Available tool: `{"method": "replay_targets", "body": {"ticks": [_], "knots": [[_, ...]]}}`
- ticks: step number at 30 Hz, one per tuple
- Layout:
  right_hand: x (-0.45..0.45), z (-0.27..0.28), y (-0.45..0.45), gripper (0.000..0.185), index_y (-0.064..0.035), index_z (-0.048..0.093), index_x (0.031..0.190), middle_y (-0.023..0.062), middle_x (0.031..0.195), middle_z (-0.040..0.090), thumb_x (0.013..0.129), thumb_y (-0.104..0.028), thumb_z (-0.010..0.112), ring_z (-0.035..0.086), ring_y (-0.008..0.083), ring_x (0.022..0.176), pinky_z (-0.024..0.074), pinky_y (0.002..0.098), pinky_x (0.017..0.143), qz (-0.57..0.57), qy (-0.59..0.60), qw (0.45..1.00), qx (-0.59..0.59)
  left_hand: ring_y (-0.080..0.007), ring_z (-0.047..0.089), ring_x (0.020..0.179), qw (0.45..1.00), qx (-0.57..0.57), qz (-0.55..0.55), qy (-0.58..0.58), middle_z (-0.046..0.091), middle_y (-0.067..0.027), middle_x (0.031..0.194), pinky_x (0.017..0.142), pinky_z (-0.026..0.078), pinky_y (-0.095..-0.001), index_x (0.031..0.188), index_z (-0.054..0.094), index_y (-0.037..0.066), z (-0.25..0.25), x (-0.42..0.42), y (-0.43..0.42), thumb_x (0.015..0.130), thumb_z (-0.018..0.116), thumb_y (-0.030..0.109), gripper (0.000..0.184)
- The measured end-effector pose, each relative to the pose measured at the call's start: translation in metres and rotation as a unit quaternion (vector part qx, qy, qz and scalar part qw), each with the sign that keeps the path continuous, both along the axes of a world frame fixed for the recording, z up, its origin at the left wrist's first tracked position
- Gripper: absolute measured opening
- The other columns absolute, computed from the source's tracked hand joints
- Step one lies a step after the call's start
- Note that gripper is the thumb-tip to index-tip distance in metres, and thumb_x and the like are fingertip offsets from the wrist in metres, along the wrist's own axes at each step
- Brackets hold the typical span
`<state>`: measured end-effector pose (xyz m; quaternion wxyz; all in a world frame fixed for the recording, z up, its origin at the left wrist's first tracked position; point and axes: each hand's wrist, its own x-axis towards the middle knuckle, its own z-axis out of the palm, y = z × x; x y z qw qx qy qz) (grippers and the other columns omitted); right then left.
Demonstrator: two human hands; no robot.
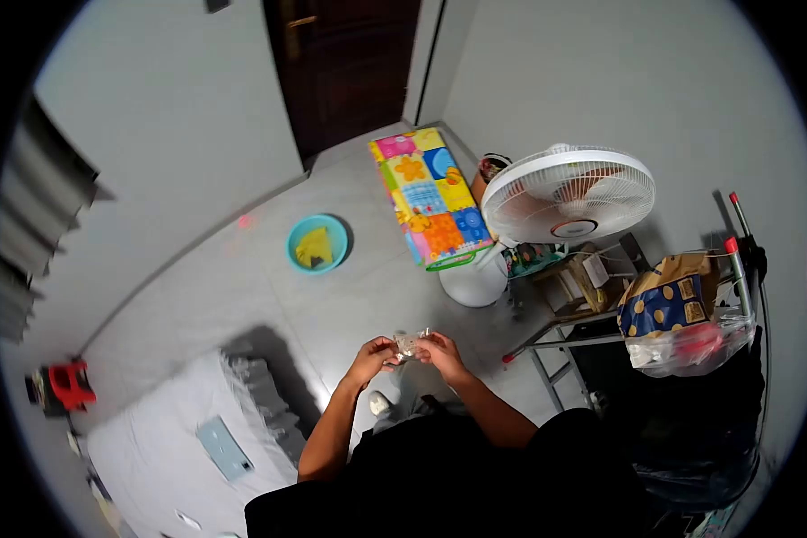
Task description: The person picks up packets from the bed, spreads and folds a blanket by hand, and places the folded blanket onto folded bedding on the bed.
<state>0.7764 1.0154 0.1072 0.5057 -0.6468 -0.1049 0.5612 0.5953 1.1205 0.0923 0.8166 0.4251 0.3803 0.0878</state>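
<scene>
Both hands meet in front of my body, above the tiled floor. A small, crinkled, see-through plastic packet [410, 342] is stretched between them; what is inside is too small to make out. My left hand [374, 359] pinches its left end with the fingers closed. The other end is gripped by the closed fingers of my right hand [441, 351]. Below the hands, a light shoe [379, 403] and part of a trouser leg show.
A white standing fan [569, 193] is ahead right, beside a colourful folded mat [430, 197]. A turquoise basin [317, 244] holding a yellow cloth is on the floor. To the left is a covered bed [152, 448] with a pale blue rectangular object [225, 447]. Bags [668, 309] crowd the right.
</scene>
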Motion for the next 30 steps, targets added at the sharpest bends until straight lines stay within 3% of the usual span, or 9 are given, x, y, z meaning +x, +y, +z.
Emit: {"method": "replay_targets", "body": {"ticks": [7, 10, 14, 18, 22, 29, 30], "knots": [[0.089, -0.046, 0.127, 0.012, -0.0081, 0.060, 0.088, 0.0016, 0.078, 0.063, 0.088, -0.017, 0.068, 0.060, 0.0102, 0.067, 0.0481, 0.0243, 0.059, -0.095, 0.057, 0.993, 0.038, -0.0134, 0.063, 0.081, 0.996, 0.005, -0.086, 0.031, 0.066, -0.0025, 0.090, 0.070, 0.052, -0.0286, 0.102, 0.062, 0.006, -0.018, 0.104, 0.161, 0.091, 0.062, 0.017, 0.015], [0.121, -0.059, 0.188, 0.025, -0.0045, 0.059, 0.101, 0.0038, 0.080, 0.062, 0.086, -0.021, 0.070, 0.058, 0.0125, 0.061, 0.0468, 0.0253, 0.054, -0.130, 0.072, 0.988, 0.039, -0.0139, 0.063, 0.081, 0.991, -0.005, -0.114, 0.071, 0.066, -0.0032, 0.090, 0.071, 0.051, -0.0290, 0.101, 0.063, 0.006, -0.003, 0.151, 0.226, 0.091, 0.063, 0.020, 0.017], [0.170, -0.037, 0.259, 0.054, -0.0042, 0.044, 0.128, 0.0078, 0.092, 0.063, 0.085, -0.025, 0.071, 0.061, 0.0145, 0.067, 0.0474, 0.0280, 0.052, -0.241, 0.053, 0.968, 0.047, -0.0155, 0.063, 0.082, 0.987, 0.021, -0.119, 0.101, 0.067, -0.0042, 0.090, 0.073, 0.051, -0.0316, 0.099, 0.062, 0.007, -0.003, 0.217, 0.306, 0.092, 0.062, 0.026, 0.020], [0.209, -0.026, 0.297, 0.038, -0.0070, 0.052, 0.123, 0.0052, 0.092, 0.066, 0.090, -0.020, 0.064, 0.061, 0.0137, 0.070, 0.0490, 0.0283, 0.064, -0.333, 0.010, 0.943, 0.004, -0.0156, 0.063, 0.081, 0.990, -0.005, -0.083, 0.113, 0.066, -0.0029, 0.090, 0.074, 0.050, -0.0317, 0.100, 0.061, 0.010, 0.000, 0.300, 0.368, 0.092, 0.062, 0.025, 0.018], [0.237, -0.023, 0.315, 0.021, -0.0065, 0.060, 0.109, 0.0042, 0.088, 0.067, 0.089, -0.015, 0.061, 0.061, 0.0127, 0.070, 0.0473, 0.0256, 0.063, -0.357, 0.028, 0.933, 0.043, -0.0146, 0.063, 0.080, 0.985, -0.007, -0.119, 0.125, 0.065, -0.0020, 0.089, 0.071, 0.049, -0.0301, 0.100, 0.061, 0.011, -0.008, 0.387, 0.412, 0.091, 0.064, 0.023, 0.016], [0.294, -0.059, 0.371, 0.021, -0.0024, 0.060, 0.109, 0.0068, 0.089, 0.066, 0.090, -0.013, 0.062, 0.060, 0.0131, 0.068, 0.0482, 0.0260, 0.061, -0.523, 0.008, 0.852, 0.026, -0.0144, 0.065, 0.079, 0.960, -0.037, -0.245, 0.128, 0.066, -0.0016, 0.087, 0.066, 0.050, -0.0311, 0.096, 0.061, 0.012, -0.089, 0.543, 0.487, 0.089, 0.066, 0.024, 0.015], [0.305, -0.063, 0.380, 0.023, -0.0015, 0.060, 0.109, 0.0073, 0.089, 0.066, 0.090, -0.013, 0.062, 0.060, 0.0133, 0.068, 0.0485, 0.0262, 0.060, -0.551, 0.012, 0.834, 0.006, -0.0142, 0.065, 0.080, 0.955, -0.035, -0.250, 0.158, 0.065, -0.0010, 0.085, 0.065, 0.051, -0.0301, 0.093, 0.059, 0.011, -0.080, 0.569, 0.495, 0.092, 0.062, 0.018, 0.008]]}}
